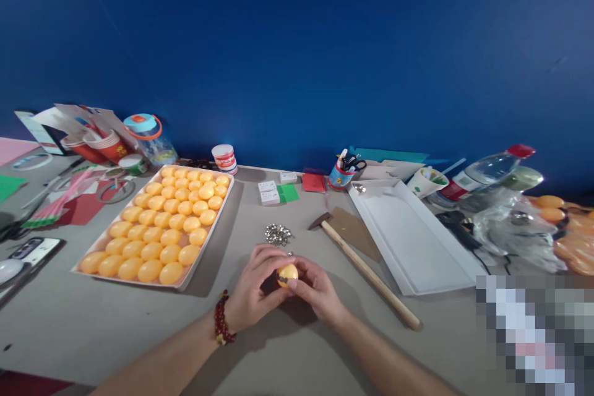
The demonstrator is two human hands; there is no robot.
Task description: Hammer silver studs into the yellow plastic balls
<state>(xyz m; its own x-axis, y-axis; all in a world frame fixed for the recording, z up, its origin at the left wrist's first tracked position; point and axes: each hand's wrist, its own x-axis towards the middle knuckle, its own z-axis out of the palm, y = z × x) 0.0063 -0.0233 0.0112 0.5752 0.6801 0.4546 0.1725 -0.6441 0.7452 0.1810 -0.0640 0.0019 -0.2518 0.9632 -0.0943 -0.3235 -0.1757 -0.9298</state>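
Gripping a glossy orange-yellow, plastic-looking ball (289,271) between them, the bare left hand (253,289) and bare right hand (321,296) are both closed on it. Position: above the grey tabletop (288,362), nearer the wearer than the silver metal pieces (278,234).

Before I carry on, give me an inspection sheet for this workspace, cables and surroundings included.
Surface: grey tabletop, dark spot near its left edge.
Work items: held yellow ball; tray of yellow balls at left; metal pieces piled beyond the held one; hammer and white box tray at right.
Clutter: phone, red cups left; bottle, plastic bags right.
Hands: left hand and right hand both have fingers on the ball.
Cables: black cord beside the box tray; ends untraceable.
Surroundings: blue wall behind; picture's lower right corner pixelated.
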